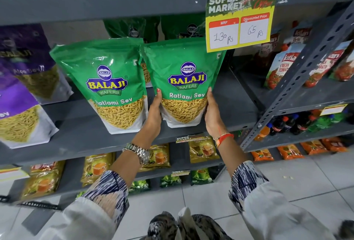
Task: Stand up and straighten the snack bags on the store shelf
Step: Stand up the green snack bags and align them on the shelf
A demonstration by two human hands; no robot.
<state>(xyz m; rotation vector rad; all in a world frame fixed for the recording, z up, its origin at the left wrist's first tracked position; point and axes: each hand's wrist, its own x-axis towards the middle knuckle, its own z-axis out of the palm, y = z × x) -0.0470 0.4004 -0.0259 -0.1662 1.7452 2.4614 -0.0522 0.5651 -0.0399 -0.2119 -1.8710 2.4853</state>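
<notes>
Now the left hand [155,114] and right hand [211,114] squeeze the green bag [184,78] from both sides at 12 o'clock on the shelf [235,105]. Set it down flat and straight.

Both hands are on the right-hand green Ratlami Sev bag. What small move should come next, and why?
Probably ease the right green bag upright and square to the shelf, then let go. The left hand and right hand clasp its lower sides, its base looks on the shelf, and its top tilts toward the left green bag.
</notes>
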